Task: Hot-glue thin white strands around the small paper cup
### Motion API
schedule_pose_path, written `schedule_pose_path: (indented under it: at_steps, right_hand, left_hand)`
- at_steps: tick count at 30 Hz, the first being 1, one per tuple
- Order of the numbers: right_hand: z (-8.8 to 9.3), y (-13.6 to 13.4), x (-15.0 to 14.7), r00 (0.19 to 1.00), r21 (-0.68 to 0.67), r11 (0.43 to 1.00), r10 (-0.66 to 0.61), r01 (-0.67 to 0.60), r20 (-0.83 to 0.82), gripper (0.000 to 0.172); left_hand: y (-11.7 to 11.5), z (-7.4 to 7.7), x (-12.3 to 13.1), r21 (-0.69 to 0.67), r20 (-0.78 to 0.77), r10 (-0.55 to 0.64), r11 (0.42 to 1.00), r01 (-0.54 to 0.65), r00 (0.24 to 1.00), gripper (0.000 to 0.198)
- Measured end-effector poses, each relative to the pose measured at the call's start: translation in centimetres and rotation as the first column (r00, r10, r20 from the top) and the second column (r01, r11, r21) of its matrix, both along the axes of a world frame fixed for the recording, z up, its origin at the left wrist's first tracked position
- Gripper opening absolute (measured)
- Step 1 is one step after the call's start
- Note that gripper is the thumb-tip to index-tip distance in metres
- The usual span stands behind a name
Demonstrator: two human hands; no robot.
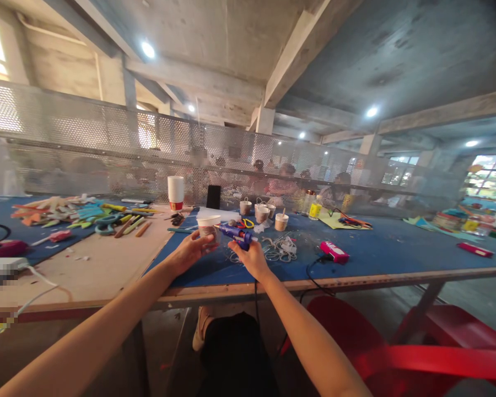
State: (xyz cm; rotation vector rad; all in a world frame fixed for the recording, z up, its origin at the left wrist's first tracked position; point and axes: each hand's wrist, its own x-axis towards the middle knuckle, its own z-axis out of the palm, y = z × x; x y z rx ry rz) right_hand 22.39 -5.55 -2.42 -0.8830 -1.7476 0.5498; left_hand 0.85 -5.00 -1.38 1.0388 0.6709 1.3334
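Observation:
My left hand (193, 251) is closed around a paper cup (209, 221) with a white rim and a brownish wrapped side, held above the blue table mat. In my right hand (251, 258) is a blue hot glue gun (240, 236), its nozzle pointing left at the cup's side. Whether the nozzle touches the cup I cannot tell. Just beyond the glue gun lie yellow-handled scissors (248, 223). Right of my right hand is a loose tangle of grey cord (279, 251) on the mat.
Several wrapped cups with string handles (262, 212) stand farther back. A stack of white paper cups (176, 192) and a dark phone (214, 197) are near the mesh partition (157, 160). Coloured pieces (78, 209) pile up at left. A pink power strip (334, 252) sits right; red chairs (347, 331) below.

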Motion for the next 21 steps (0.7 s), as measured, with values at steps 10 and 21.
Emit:
schedule_pose_path:
  at_steps: [10, 21]
  right_hand:
    - [-0.8, 0.4, -0.2, 0.997, 0.146, 0.989, -0.045, 0.036, 0.057, 0.038]
    - [-1.2, 0.6, -0.2, 0.989, 0.191, 0.978, -0.101, 0.079, 0.105, 0.036]
  left_hand:
    - [-0.2, 0.1, 0.1, 0.002, -0.028, 0.013, 1.000, -0.013, 1.000, 0.039]
    - [0.1, -0.3, -0.1, 0.019, -0.032, 0.003, 1.000, -0.003, 0.999, 0.039]
